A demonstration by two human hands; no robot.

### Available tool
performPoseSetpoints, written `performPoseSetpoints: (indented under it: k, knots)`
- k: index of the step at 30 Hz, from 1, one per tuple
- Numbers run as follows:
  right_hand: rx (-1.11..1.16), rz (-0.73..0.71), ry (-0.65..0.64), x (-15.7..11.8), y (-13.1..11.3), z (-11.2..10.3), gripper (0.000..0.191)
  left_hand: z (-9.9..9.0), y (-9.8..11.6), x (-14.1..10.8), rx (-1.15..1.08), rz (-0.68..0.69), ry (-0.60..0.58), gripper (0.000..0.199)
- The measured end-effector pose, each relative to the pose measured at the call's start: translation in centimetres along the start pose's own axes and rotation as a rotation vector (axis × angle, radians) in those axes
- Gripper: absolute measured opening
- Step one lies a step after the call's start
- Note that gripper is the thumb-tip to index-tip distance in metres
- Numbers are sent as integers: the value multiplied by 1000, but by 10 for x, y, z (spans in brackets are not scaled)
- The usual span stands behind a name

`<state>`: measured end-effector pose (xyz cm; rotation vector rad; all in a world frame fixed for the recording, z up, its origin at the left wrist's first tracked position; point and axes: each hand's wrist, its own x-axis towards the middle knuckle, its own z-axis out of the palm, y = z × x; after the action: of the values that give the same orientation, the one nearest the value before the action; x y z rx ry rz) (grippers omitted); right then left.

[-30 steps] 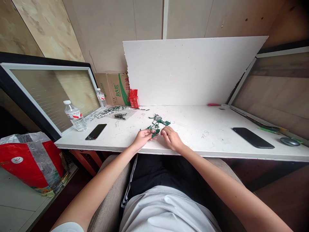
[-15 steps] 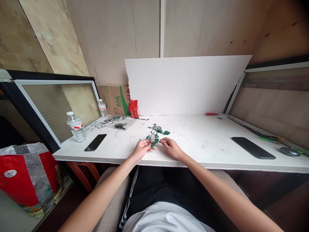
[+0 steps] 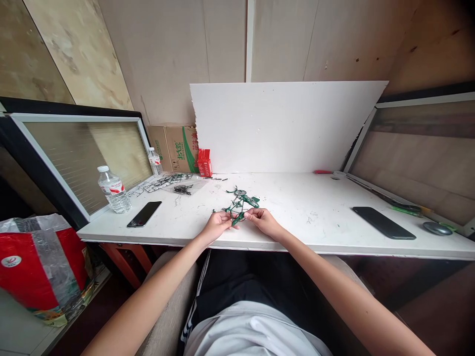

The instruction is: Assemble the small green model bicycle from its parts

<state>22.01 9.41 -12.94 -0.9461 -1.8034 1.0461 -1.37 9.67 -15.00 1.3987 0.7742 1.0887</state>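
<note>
A small dark green model bicycle (image 3: pixel 238 217) is held just above the near edge of the white table, between my two hands. My left hand (image 3: pixel 218 225) has its fingers closed on the left side of the frame. From the right, my right hand (image 3: pixel 263 222) pinches the same model with thumb and fingertips. Just beyond the hands lie more green parts and a spoked wheel (image 3: pixel 241 193); whether these are joined to the held piece I cannot tell. The fingers hide some of the model.
At the left stand water bottles (image 3: pixel 114 190), a black phone (image 3: pixel 144 214), black part frames (image 3: pixel 163 183) and a bag of small dark parts (image 3: pixel 183 190). A red box (image 3: pixel 204 163) stands at the back. Another dark phone (image 3: pixel 383 223) and a mouse (image 3: pixel 438 228) lie right.
My right hand has moved slightly left and now grips the model, where it was apart from it before. The model has turned a little. The view has shifted slightly.
</note>
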Motion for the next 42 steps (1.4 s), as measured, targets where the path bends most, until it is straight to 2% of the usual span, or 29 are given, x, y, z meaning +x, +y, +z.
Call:
performPoseSetpoints:
  k: [10,16,25,42]
  knots:
    - [59,49,104,3,11,-2,50,-1,-3,1,35,8,-6,48]
    - [87,47,123,3,10,-1,44,0,-1,0,66,2,-4,51]
    - [16,-37,73,4,14,0,38,1,6,-3,62,-5,-17,50]
    - [-51,-52,60,2,9,0,43,0,3,-2,95,47,-34,60]
